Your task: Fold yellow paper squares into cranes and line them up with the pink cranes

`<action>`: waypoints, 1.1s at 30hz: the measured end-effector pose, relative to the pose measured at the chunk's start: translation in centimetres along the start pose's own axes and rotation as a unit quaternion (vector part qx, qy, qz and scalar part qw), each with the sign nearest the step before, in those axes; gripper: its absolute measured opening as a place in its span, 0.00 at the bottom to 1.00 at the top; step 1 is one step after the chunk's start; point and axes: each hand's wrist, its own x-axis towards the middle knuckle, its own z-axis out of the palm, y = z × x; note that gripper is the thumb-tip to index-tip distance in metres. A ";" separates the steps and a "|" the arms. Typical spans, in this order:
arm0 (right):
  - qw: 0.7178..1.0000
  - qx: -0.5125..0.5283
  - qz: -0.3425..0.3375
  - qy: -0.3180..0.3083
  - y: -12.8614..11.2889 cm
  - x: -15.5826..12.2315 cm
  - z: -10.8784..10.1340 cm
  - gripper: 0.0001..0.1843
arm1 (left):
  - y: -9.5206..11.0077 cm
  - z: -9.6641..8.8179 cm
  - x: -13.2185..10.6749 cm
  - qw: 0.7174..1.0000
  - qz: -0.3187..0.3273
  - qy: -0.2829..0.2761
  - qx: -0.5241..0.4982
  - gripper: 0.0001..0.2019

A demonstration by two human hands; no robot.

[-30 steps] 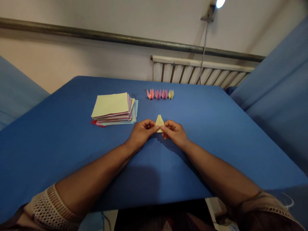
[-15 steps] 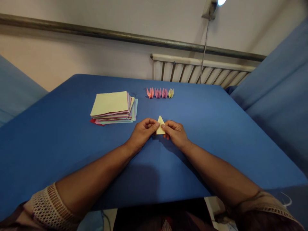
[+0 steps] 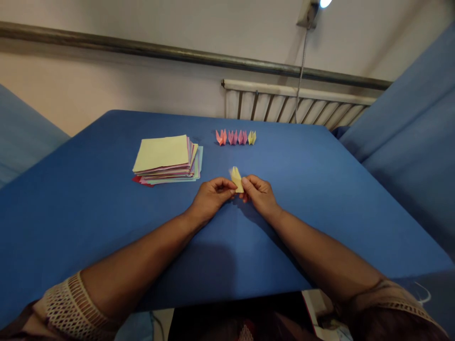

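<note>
A small folded yellow paper piece (image 3: 236, 178) is pinched between both of my hands just above the blue table (image 3: 88, 208). My left hand (image 3: 212, 197) grips its left side with closed fingertips. My right hand (image 3: 260, 194) holds the right side, fingers curled. The paper stands narrow and tilted slightly left.
A stack of coloured paper sheets (image 3: 166, 158), yellow on top, lies to the left and behind my hands. A row of small folded pieces (image 3: 235, 137), several pink and one yellow, stands further back. A radiator (image 3: 295, 106) and wall are beyond the table; blue fabric hangs at the right.
The yellow piece went from a flat, wide triangle to a narrower folded shape, lifted a little. My hands moved closer together.
</note>
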 end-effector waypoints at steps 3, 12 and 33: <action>0.999 0.033 -0.018 -0.033 0.1 0.1 0.0 0.24 | 0.1 -0.3 0.2 0.996 -0.028 0.011 -0.080 0.11; 0.999 0.025 -0.037 -0.023 0.4 0.1 0.4 0.18 | 0.3 -0.6 0.5 0.995 -0.030 0.011 -0.099 0.13; 0.967 -0.182 -0.168 -0.050 0.9 0.0 -0.3 0.05 | 0.7 -0.1 0.4 0.999 -0.012 0.022 -0.034 0.17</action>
